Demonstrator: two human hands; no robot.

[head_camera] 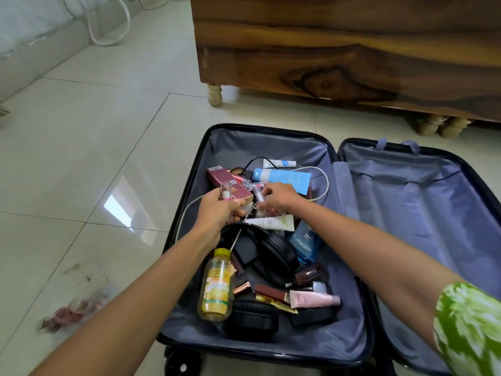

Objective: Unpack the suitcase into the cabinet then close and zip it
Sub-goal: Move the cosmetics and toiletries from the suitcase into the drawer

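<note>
The suitcase [271, 346] lies open on the floor before the cabinet [339, 50], its left half full of toiletries. The left hand [217, 213] grips a small pink tube [225, 191]; the right hand [279, 198] pinches a clear vial [259, 196] near the half's far edge. Unpacking has barely begun; next, both go to the cabinet.
</note>
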